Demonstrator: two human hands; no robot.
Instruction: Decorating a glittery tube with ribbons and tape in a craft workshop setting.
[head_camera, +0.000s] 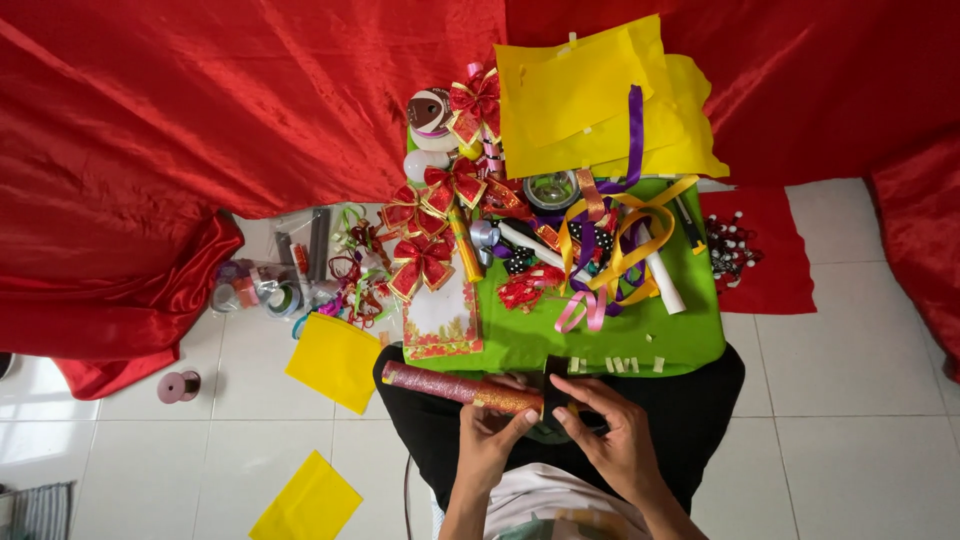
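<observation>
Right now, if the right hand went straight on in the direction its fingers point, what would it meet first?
The right hand points up and left, at the dark band on the glittery roll, which its fingers already touch. Just past it lies the near edge of the green board. Depth is hard to judge.

We hold our left hand (487, 432) and right hand (612, 435) close together before us, fingers curled, fingertips pinching, forearms angled inward.
</observation>
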